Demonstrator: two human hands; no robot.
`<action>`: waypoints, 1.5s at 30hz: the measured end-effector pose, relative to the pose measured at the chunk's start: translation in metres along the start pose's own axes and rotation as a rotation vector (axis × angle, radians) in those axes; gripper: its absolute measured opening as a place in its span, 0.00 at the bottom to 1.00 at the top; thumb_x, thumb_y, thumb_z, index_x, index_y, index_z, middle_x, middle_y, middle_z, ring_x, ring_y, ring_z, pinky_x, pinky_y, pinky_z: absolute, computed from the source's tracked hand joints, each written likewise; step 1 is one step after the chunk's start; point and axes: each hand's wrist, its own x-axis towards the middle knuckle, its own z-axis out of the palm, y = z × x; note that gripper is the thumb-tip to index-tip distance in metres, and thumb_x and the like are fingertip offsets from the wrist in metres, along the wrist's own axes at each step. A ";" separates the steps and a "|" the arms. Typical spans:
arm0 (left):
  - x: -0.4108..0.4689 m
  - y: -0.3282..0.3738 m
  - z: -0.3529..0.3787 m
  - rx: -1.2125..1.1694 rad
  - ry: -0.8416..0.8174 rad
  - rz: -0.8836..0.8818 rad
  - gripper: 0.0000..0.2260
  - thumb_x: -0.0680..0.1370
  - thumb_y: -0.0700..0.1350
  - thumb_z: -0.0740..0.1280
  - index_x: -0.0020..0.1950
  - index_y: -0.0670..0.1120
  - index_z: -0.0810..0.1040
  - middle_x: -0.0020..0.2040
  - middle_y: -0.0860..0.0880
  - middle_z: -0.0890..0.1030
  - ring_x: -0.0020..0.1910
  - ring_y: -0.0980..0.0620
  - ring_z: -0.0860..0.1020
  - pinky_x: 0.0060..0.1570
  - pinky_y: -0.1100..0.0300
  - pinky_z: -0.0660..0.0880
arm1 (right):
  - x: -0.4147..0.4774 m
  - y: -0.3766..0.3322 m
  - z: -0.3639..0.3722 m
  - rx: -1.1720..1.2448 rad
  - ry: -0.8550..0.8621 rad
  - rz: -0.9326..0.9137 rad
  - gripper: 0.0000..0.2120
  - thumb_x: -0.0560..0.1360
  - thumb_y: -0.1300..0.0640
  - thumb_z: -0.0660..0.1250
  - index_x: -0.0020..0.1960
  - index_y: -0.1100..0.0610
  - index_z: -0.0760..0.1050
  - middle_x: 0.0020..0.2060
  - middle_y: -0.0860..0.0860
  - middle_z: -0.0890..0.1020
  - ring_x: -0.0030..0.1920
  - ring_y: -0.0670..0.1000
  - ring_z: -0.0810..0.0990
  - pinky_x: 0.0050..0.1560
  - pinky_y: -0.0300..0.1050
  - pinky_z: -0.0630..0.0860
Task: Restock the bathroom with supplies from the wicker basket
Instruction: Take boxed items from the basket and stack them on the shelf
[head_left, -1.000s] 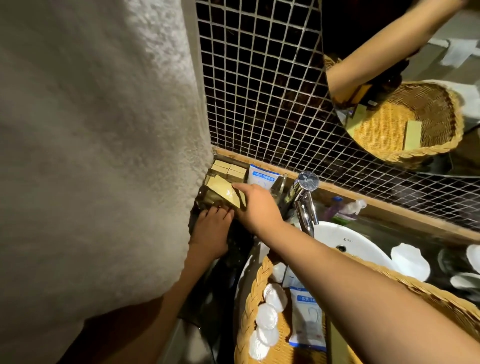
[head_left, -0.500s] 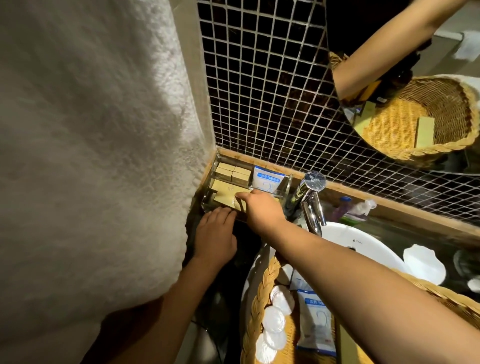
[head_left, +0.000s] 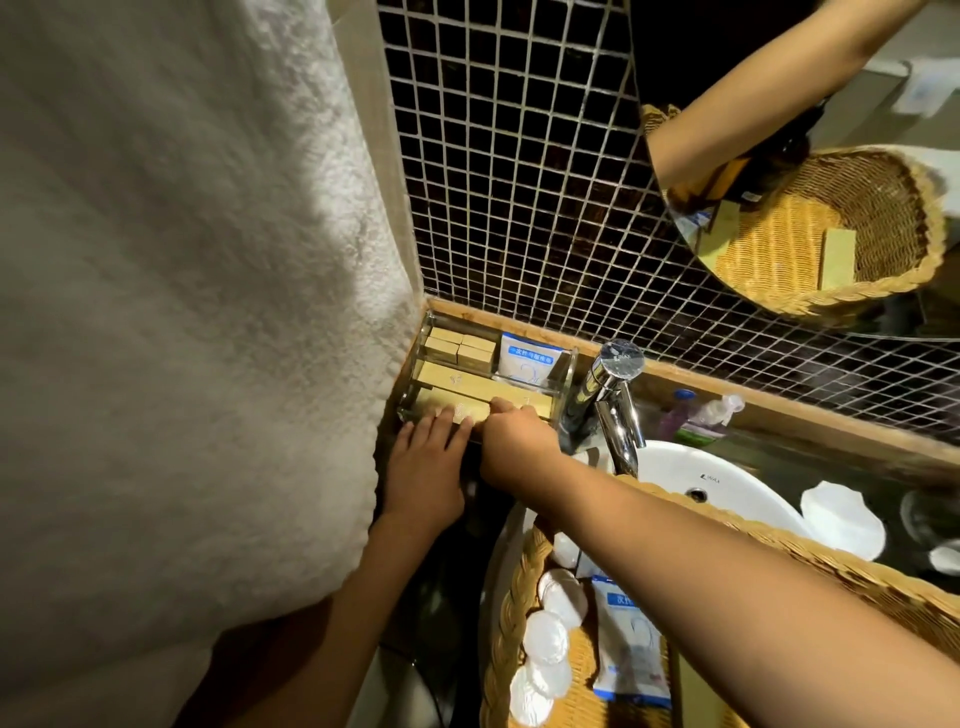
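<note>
Wicker basket (head_left: 511, 613) sits bottom right, resting over the white basin (head_left: 727, 483); inside it, round white wrapped items (head_left: 545, 636) stacked along the rim and a blue-and-white sachet (head_left: 631, 644) lying flat. Clear acrylic organiser (head_left: 563, 371) in the tiled corner beside the chrome tap (head_left: 613, 400); back section holds small tan boxes (head_left: 460, 345) and another sachet (head_left: 530, 361) upright; front section holds long tan boxes (head_left: 457, 382) lying lengthwise. Right hand (head_left: 519, 447) curled over a long box at the front, fingers bent onto it, grip partly hidden; left hand (head_left: 426, 467) flat, fingers extended, tips touching the same front row, holding nothing. Boxes likely light, stiff card, crushable at corners; best pinched along the long sides. Sachets limp, slippery; take by an edge.
</note>
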 end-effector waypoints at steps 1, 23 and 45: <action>0.001 -0.001 0.000 -0.002 -0.004 0.006 0.36 0.76 0.52 0.66 0.81 0.53 0.52 0.81 0.46 0.55 0.79 0.45 0.52 0.77 0.46 0.50 | -0.004 -0.003 0.001 -0.014 -0.024 0.025 0.21 0.77 0.54 0.68 0.70 0.52 0.74 0.70 0.53 0.67 0.67 0.60 0.68 0.59 0.55 0.75; 0.023 0.015 -0.012 0.203 -0.118 0.060 0.44 0.71 0.55 0.73 0.80 0.49 0.53 0.80 0.45 0.56 0.77 0.43 0.57 0.76 0.46 0.52 | 0.006 0.000 0.014 0.040 -0.169 0.146 0.33 0.79 0.46 0.65 0.79 0.53 0.57 0.77 0.55 0.62 0.78 0.59 0.58 0.75 0.59 0.58; 0.015 0.024 -0.033 0.132 -0.285 0.026 0.42 0.74 0.58 0.70 0.81 0.54 0.50 0.82 0.47 0.49 0.80 0.43 0.46 0.77 0.41 0.44 | 0.006 0.016 0.009 -0.085 -0.324 0.055 0.44 0.76 0.46 0.69 0.82 0.48 0.45 0.81 0.57 0.47 0.79 0.64 0.51 0.76 0.65 0.56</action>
